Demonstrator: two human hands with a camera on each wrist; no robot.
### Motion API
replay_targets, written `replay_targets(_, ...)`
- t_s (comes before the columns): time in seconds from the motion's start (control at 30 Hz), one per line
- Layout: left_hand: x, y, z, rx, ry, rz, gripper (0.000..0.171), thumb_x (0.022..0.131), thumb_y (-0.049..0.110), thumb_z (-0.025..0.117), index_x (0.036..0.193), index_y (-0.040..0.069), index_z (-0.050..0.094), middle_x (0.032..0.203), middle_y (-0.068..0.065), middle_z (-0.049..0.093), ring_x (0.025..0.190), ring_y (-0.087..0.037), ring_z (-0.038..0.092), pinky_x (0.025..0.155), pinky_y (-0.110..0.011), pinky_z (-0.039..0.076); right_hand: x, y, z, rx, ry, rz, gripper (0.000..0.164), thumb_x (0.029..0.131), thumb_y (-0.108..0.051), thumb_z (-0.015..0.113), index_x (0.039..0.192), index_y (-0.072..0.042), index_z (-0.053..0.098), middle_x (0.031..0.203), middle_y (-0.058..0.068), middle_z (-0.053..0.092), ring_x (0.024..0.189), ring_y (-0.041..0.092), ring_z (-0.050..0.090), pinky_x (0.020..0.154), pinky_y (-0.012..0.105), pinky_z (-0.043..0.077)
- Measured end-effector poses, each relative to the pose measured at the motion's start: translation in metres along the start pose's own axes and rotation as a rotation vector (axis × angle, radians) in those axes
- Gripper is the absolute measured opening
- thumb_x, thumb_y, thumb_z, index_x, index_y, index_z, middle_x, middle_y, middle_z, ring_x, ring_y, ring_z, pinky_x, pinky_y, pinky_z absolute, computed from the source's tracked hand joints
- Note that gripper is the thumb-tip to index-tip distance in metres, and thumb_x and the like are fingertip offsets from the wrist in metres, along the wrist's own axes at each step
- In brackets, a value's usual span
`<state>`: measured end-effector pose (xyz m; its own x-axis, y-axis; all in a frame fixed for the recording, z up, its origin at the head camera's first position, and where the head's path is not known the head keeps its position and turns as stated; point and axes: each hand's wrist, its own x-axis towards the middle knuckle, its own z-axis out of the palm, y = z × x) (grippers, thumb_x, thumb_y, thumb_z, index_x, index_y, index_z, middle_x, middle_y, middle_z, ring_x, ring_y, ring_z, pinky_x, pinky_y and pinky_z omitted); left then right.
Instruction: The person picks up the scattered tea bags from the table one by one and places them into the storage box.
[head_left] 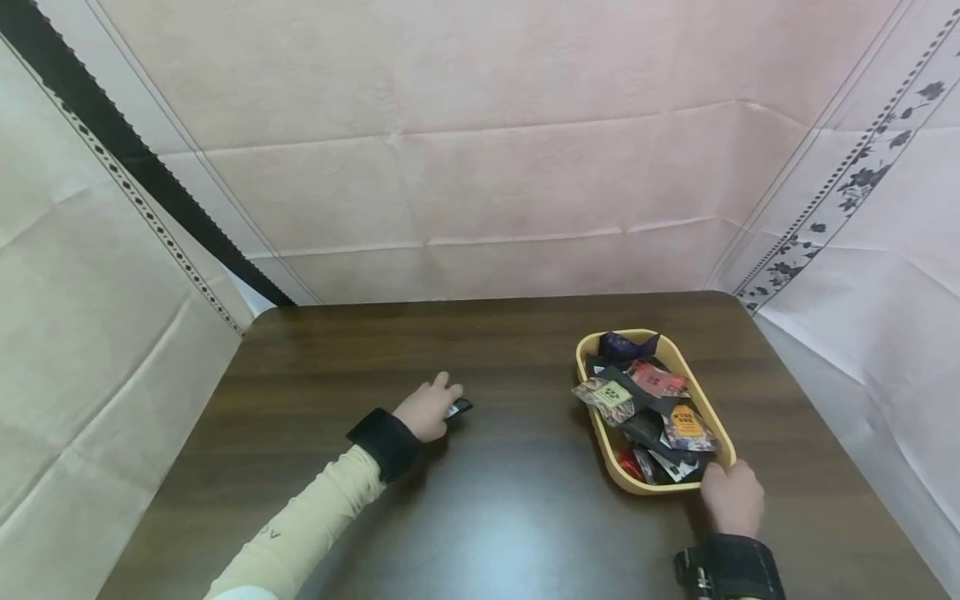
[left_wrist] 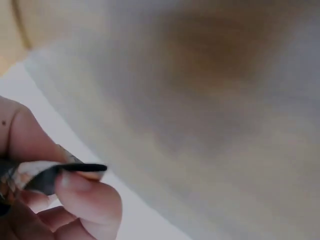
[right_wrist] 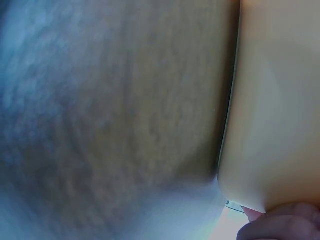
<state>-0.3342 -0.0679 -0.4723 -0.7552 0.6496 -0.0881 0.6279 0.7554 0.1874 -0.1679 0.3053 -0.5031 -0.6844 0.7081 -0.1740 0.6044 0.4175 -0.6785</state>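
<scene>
In the head view my left hand [head_left: 427, 410] is over the middle of the table, pinching a small black packet [head_left: 457, 407]. The left wrist view shows this packet [left_wrist: 47, 175] between thumb and fingers, with a dark edge and a pale, orange-patterned face. On the right, my right hand [head_left: 735, 498] grips the near right corner of a yellow basket [head_left: 648, 488]. Heaped in it are several small packets, among them a red-labelled one [head_left: 658, 379], an orange-labelled one [head_left: 686, 421] and a dark blue one [head_left: 628, 346]. Most of the right fingers are hidden in the right wrist view beside the basket wall [right_wrist: 280, 110].
The dark brown wooden table [head_left: 360, 350] has rounded far corners. Pale cloth [head_left: 480, 183] hangs behind it and on both sides, with a floral strip at the right. One packet with a pale green label [head_left: 611, 394] overhangs the basket's left rim.
</scene>
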Motion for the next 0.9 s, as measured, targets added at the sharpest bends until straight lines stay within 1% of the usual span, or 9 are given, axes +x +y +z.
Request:
replay_targets(0.17, 0.026, 0.044, -0.016, 0.009, 0.013, 0.129, 0.047, 0.07, -0.005, 0.062, 0.113, 0.008, 0.05, 0.103, -0.011, 0.041, 0.074, -0.022, 0.048, 0.059, -0.027, 0.044, -0.002, 0.001, 0.002, 0.004, 0.013, 0.006, 0.038, 0.087, -0.015, 0.032, 0.101, 0.019, 0.043, 0.092, 0.035, 0.048, 0.078, 0.043, 0.046, 0.062, 0.048, 0.037)
replay_targets(0.3, 0.044, 0.077, -0.021, 0.037, 0.039, 0.217, 0.046, 0.07, -0.003, 0.062, 0.112, 0.01, 0.049, 0.102, -0.008, 0.041, 0.075, -0.02, 0.048, 0.056, -0.023, 0.043, -0.007, -0.002, 0.003, 0.01, 0.012, -0.008, 0.038, 0.088, -0.015, 0.032, 0.101, 0.019, 0.043, 0.09, 0.035, 0.048, 0.078, 0.044, 0.046, 0.062, 0.048, 0.037)
replay_targets(0.43, 0.058, 0.108, -0.028, 0.091, 0.083, 0.279, 0.047, 0.07, 0.001, 0.064, 0.113, 0.013, 0.049, 0.102, -0.006, 0.04, 0.075, -0.018, 0.048, 0.05, -0.022, 0.041, -0.011, -0.005, 0.004, 0.012, 0.002, 0.003, 0.038, 0.089, -0.015, 0.032, 0.104, 0.019, 0.042, 0.093, 0.035, 0.047, 0.08, 0.043, 0.046, 0.064, 0.048, 0.037)
replay_targets(0.5, 0.064, 0.123, -0.033, 0.114, 0.087, 0.286, 0.048, 0.072, 0.006, 0.066, 0.116, 0.016, 0.048, 0.102, -0.005, 0.04, 0.075, -0.016, 0.047, 0.048, -0.022, 0.04, -0.011, -0.007, 0.006, 0.007, -0.004, -0.002, 0.038, 0.089, -0.014, 0.032, 0.104, 0.019, 0.041, 0.094, 0.036, 0.047, 0.081, 0.044, 0.046, 0.065, 0.049, 0.038)
replay_targets(0.63, 0.075, 0.148, -0.043, 0.149, 0.061, 0.286, 0.062, 0.073, 0.021, 0.073, 0.127, 0.025, 0.043, 0.108, -0.001, 0.04, 0.084, -0.015, 0.047, 0.063, -0.028, 0.042, -0.012, -0.011, 0.012, -0.002, -0.017, -0.013, 0.038, 0.089, -0.014, 0.032, 0.105, 0.019, 0.041, 0.094, 0.036, 0.047, 0.081, 0.044, 0.047, 0.065, 0.05, 0.038)
replay_targets(0.7, 0.08, 0.158, -0.045, 0.159, 0.042, 0.289, 0.07, 0.072, 0.03, 0.075, 0.132, 0.029, 0.039, 0.111, 0.0, 0.04, 0.09, -0.015, 0.045, 0.073, -0.032, 0.041, -0.013, -0.012, 0.014, -0.007, -0.021, -0.019, 0.039, 0.089, -0.014, 0.032, 0.106, 0.02, 0.041, 0.095, 0.036, 0.047, 0.082, 0.045, 0.047, 0.066, 0.051, 0.038)
replay_targets(0.77, 0.086, 0.166, -0.045, 0.161, 0.03, 0.294, 0.08, 0.07, 0.04, 0.075, 0.138, 0.033, 0.033, 0.12, 0.001, 0.039, 0.099, -0.016, 0.044, 0.081, -0.037, 0.04, -0.015, -0.013, 0.017, -0.005, -0.032, -0.015, 0.04, 0.089, -0.014, 0.032, 0.108, 0.02, 0.04, 0.096, 0.036, 0.047, 0.081, 0.044, 0.047, 0.065, 0.049, 0.038)
replay_targets(0.83, 0.09, 0.172, -0.043, 0.151, 0.012, 0.298, 0.089, 0.068, 0.049, 0.074, 0.142, 0.036, 0.025, 0.131, 0.001, 0.034, 0.11, -0.019, 0.041, 0.088, -0.042, 0.037, -0.016, -0.014, 0.019, -0.001, -0.028, -0.021, 0.039, 0.089, -0.014, 0.032, 0.107, 0.02, 0.04, 0.094, 0.035, 0.047, 0.08, 0.043, 0.047, 0.063, 0.047, 0.038)
replay_targets(0.9, 0.094, 0.175, -0.041, 0.137, 0.002, 0.299, 0.099, 0.065, 0.057, 0.072, 0.144, 0.037, 0.016, 0.142, -0.001, 0.024, 0.122, -0.023, 0.035, 0.094, -0.046, 0.034, -0.016, -0.014, 0.021, 0.0, -0.022, -0.026, 0.039, 0.089, -0.013, 0.032, 0.106, 0.02, 0.041, 0.091, 0.034, 0.047, 0.077, 0.041, 0.047, 0.061, 0.045, 0.038)
